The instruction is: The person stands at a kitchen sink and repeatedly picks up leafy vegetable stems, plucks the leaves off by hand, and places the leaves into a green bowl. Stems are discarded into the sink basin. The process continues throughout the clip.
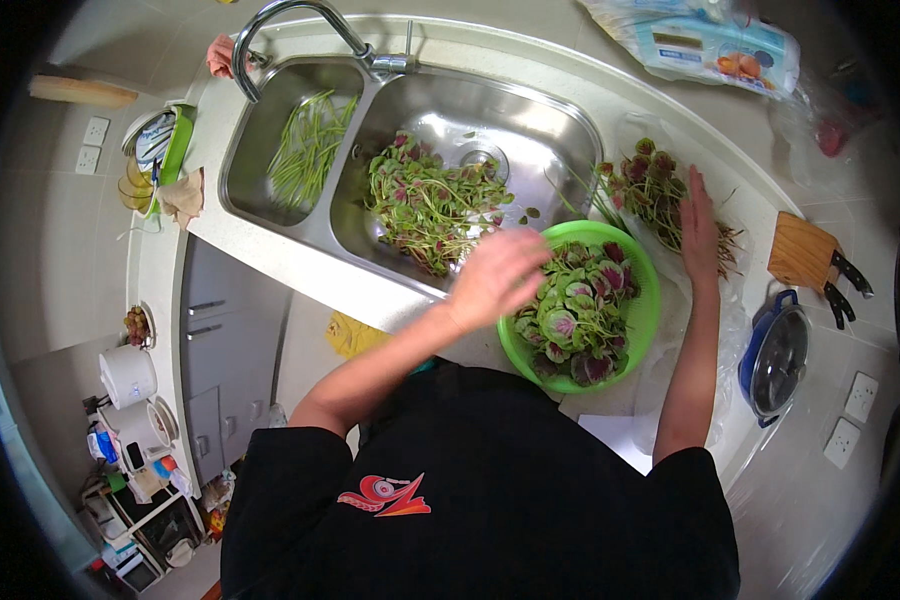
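Note:
My left hand (504, 274) is blurred between the large sink basin and the green plastic colander (649, 322), its fingers over the colander's left rim. Whether it holds anything cannot be made out. Red-and-green amaranth leaves (570, 307) fill the colander. Held flat with fingers extended, my right hand (699, 229) lies against a rooted bunch of amaranth (656, 199) on a clear plastic bag at the right of the counter. A heap of amaranth stems and leaves (427, 199) lies in the large steel basin (547, 112). Long green stems (311, 154) rest in the small basin (251, 161).
A chrome faucet (300, 9) arches over the sink's back left. At the right stand a wooden knife block (799, 247) with black-handled knives and a blue lidded pot (776, 360). A yellow cloth (352, 335) shows below the counter's front edge. Left, a green dish rack (176, 150) holds dishes.

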`<state>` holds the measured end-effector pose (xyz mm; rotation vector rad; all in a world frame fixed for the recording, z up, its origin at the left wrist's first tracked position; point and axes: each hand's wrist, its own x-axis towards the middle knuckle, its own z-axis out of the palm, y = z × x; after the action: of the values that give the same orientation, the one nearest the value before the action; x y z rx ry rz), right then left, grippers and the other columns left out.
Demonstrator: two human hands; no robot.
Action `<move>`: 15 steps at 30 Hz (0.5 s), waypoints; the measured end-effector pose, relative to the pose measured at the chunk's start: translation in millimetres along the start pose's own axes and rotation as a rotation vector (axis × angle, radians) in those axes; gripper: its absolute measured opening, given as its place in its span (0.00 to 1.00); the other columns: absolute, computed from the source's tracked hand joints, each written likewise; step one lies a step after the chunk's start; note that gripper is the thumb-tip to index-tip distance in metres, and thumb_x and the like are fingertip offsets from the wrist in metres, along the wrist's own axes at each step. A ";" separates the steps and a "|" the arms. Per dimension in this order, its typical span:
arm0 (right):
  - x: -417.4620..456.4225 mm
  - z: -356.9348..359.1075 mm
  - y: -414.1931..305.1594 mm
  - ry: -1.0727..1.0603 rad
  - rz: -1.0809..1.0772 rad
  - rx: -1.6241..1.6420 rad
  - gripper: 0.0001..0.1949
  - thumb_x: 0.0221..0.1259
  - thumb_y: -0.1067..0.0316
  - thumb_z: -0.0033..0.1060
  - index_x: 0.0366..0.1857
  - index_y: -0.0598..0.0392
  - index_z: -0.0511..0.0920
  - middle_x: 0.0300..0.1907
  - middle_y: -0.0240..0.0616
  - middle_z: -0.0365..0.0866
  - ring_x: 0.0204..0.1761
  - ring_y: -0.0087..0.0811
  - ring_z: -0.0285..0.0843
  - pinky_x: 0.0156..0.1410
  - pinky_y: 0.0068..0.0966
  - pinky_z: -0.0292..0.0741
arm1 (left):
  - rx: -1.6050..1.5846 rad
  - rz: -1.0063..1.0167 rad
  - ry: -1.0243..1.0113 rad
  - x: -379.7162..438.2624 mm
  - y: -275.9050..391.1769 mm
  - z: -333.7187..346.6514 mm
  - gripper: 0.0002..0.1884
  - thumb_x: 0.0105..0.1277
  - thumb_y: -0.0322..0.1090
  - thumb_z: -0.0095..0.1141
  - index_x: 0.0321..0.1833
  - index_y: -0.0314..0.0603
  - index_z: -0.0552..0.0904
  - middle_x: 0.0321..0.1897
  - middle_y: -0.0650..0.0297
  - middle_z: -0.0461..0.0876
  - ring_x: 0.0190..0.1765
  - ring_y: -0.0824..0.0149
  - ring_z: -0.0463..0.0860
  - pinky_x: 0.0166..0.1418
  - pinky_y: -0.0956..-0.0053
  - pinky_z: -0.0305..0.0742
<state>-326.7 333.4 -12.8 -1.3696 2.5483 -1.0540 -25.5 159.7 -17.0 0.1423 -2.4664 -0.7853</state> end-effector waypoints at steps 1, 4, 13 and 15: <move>1.3 -3.5 -6.3 0.032 0.015 0.038 0.24 0.74 0.63 0.40 0.72 0.51 0.60 0.72 0.45 0.62 0.74 0.42 0.56 0.76 0.35 0.52 | 0.051 -0.078 0.064 -3.6 -29.2 0.9 0.15 0.56 0.29 0.62 0.48 0.41 0.81 0.47 0.58 0.82 0.54 0.56 0.80 0.60 0.60 0.74; -0.9 -14.3 -30.9 0.104 0.054 0.117 0.23 0.74 0.64 0.39 0.71 0.53 0.61 0.70 0.43 0.64 0.72 0.42 0.59 0.75 0.34 0.55 | 0.183 -0.414 0.149 -15.5 -113.2 -1.0 0.07 0.55 0.24 0.58 0.37 0.36 0.83 0.40 0.52 0.83 0.47 0.52 0.80 0.55 0.60 0.75; -13.6 -10.0 -70.0 0.046 -0.035 0.133 0.22 0.73 0.63 0.44 0.69 0.55 0.65 0.68 0.41 0.68 0.70 0.39 0.63 0.74 0.33 0.56 | 0.620 -0.702 -0.377 -46.2 -269.8 12.7 0.12 0.60 0.32 0.56 0.43 0.54 0.88 0.41 0.60 0.85 0.50 0.55 0.81 0.56 0.62 0.75; -13.6 -5.2 -73.9 0.013 -0.037 0.131 0.23 0.72 0.64 0.47 0.69 0.55 0.66 0.68 0.41 0.68 0.70 0.39 0.63 0.74 0.33 0.56 | 0.666 -0.733 -0.492 -43.5 -269.2 13.7 0.10 0.60 0.34 0.57 0.42 0.56 0.88 0.40 0.61 0.86 0.49 0.56 0.82 0.55 0.63 0.75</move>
<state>-267.6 319.1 31.6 -1.3861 2.4228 -1.2157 -12.5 -44.1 -198.1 1.2820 -3.0813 -0.2187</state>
